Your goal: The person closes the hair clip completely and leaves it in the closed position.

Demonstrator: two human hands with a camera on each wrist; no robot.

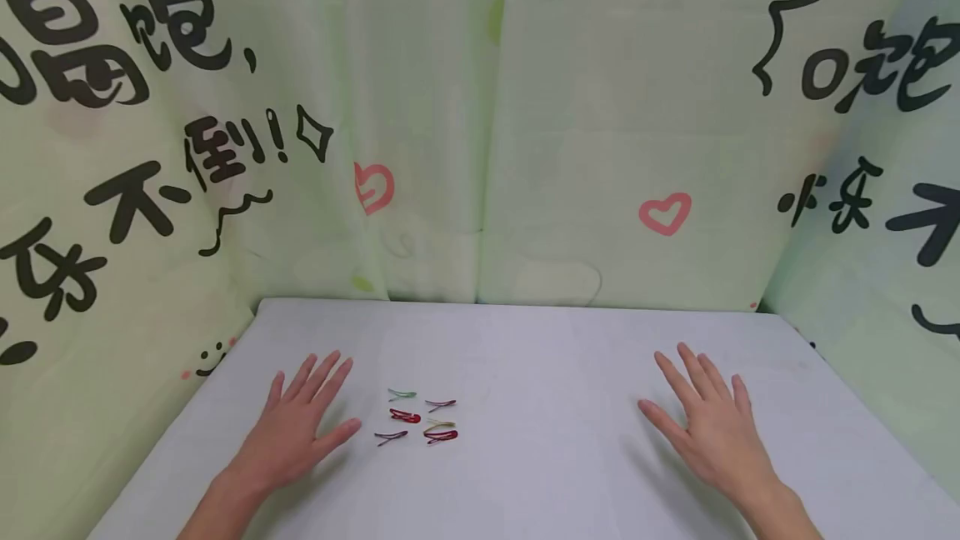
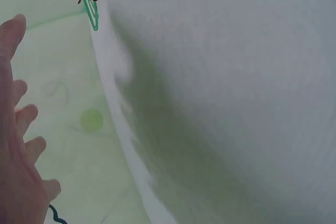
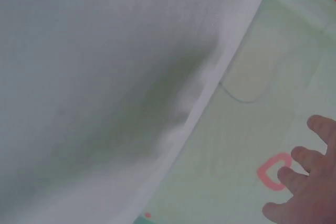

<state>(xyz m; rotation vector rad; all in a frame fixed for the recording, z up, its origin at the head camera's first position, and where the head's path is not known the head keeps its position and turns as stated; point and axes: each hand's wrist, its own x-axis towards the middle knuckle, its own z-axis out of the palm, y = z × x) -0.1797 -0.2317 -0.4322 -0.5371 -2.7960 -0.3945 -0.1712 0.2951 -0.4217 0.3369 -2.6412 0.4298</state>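
While both hands lie flat, nothing is held.
Left hand: fingers straight and spread, palm down on the bench, just left of the hair clips.
Right hand: fingers straight and spread too, flat on the bench, well apart from the clips.
Hair clips: six small ones lie in a little bunch on the bench (between the hands, nearer the left one).
Colors: a green clip at the back, two red clips, thin dark ones beside them.
Walls: pale green cloth with black writing and pink hearts stands around the bench.
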